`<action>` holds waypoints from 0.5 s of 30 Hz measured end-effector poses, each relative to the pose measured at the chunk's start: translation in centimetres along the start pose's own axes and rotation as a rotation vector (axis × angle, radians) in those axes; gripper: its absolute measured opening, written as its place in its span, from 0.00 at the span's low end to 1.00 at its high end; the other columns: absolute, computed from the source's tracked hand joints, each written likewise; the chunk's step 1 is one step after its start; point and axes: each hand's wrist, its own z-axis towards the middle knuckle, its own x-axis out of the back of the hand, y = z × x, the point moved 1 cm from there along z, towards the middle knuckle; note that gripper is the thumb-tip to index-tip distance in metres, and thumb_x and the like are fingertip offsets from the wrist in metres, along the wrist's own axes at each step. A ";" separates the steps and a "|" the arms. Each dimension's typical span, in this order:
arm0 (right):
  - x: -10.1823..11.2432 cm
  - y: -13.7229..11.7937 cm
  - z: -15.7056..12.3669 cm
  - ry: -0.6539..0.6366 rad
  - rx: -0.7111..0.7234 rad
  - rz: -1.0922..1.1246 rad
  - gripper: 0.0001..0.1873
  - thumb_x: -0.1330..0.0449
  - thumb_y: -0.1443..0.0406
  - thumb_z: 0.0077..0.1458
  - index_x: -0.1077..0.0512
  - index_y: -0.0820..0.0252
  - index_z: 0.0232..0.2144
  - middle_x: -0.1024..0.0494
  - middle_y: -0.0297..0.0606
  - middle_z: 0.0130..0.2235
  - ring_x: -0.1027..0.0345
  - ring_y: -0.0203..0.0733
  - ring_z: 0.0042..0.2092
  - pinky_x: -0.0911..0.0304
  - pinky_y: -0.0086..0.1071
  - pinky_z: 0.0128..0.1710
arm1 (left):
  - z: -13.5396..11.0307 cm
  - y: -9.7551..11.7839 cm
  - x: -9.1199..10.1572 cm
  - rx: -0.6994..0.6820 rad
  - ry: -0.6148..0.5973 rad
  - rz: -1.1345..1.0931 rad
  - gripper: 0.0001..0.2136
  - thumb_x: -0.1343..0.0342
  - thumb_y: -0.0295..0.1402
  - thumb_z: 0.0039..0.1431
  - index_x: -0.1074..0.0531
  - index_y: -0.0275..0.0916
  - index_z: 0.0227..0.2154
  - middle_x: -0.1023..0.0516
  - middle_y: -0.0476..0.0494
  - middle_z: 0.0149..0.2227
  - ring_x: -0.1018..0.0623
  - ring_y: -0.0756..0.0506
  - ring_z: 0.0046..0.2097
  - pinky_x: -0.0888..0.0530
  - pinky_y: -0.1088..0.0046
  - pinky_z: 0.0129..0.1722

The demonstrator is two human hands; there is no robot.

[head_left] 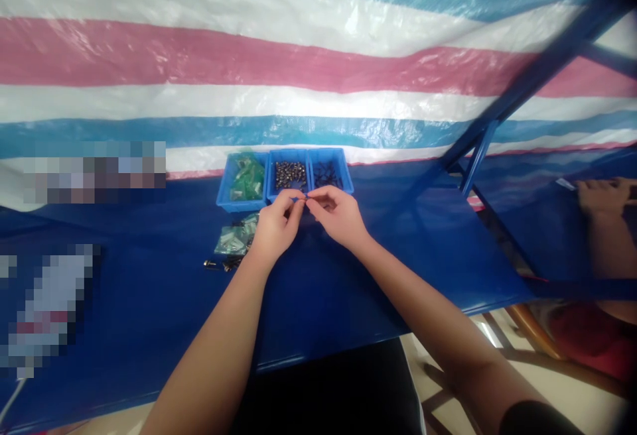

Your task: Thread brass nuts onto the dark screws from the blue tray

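My left hand (275,226) and my right hand (337,213) meet over the blue table (149,302), just in front of three blue bins. Both pinch a tiny part between their fingertips; it is too small to name. The left bin (242,182) holds green packets. Small metal pieces fill the middle bin (288,175). Dark parts lie in the right bin (328,173). Beside my left hand lie a pile of green packets (237,239) and a few small dark metal parts (221,264).
A striped tarp (298,63) hangs behind the table. A blue metal frame (502,110) slants at right. Another person's hand (600,196) rests on the neighbouring table at far right. Blurred patches cover things at left.
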 end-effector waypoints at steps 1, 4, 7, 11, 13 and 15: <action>-0.1 -0.3 0.3 -0.001 0.004 -0.020 0.09 0.35 0.60 0.54 0.23 0.57 0.38 0.18 0.37 0.37 0.23 0.39 0.36 0.26 0.36 0.39 | 0.0 0.0 0.0 0.002 0.014 0.009 0.09 0.48 0.37 0.69 0.28 0.41 0.46 0.36 0.57 0.20 0.37 0.54 0.20 0.38 0.78 0.25; -0.8 -0.7 1.0 0.016 -0.006 0.009 0.10 0.35 0.60 0.54 0.23 0.57 0.38 0.18 0.36 0.37 0.24 0.38 0.36 0.26 0.36 0.39 | 0.1 0.0 0.1 0.017 0.064 0.041 0.08 0.48 0.37 0.68 0.28 0.42 0.46 0.34 0.57 0.20 0.36 0.54 0.20 0.37 0.78 0.25; -1.5 -0.4 1.4 0.015 -0.011 0.091 0.11 0.36 0.58 0.55 0.24 0.57 0.39 0.19 0.36 0.35 0.25 0.37 0.34 0.26 0.35 0.37 | 0.0 0.1 0.2 0.032 0.129 0.074 0.08 0.48 0.36 0.68 0.28 0.41 0.45 0.33 0.56 0.20 0.34 0.53 0.21 0.36 0.78 0.26; -1.5 0.3 1.0 0.004 0.069 0.176 0.14 0.34 0.55 0.54 0.24 0.57 0.40 0.19 0.37 0.37 0.25 0.37 0.36 0.26 0.34 0.38 | -0.1 0.3 0.2 0.012 0.139 0.072 0.09 0.48 0.37 0.69 0.27 0.41 0.46 0.28 0.54 0.24 0.30 0.54 0.23 0.33 0.79 0.28; -1.2 0.5 0.6 0.025 0.099 0.191 0.15 0.33 0.54 0.54 0.24 0.57 0.39 0.20 0.37 0.36 0.25 0.37 0.36 0.26 0.35 0.39 | -0.1 0.4 0.1 0.002 0.121 0.069 0.10 0.49 0.37 0.69 0.27 0.42 0.47 0.24 0.51 0.29 0.28 0.53 0.26 0.32 0.79 0.30; -1.0 0.6 0.3 0.020 0.107 0.196 0.15 0.33 0.54 0.54 0.23 0.56 0.39 0.20 0.36 0.35 0.26 0.36 0.34 0.26 0.34 0.37 | -0.2 0.5 0.1 0.008 0.103 0.070 0.11 0.49 0.38 0.70 0.27 0.42 0.47 0.22 0.49 0.32 0.26 0.53 0.27 0.31 0.78 0.32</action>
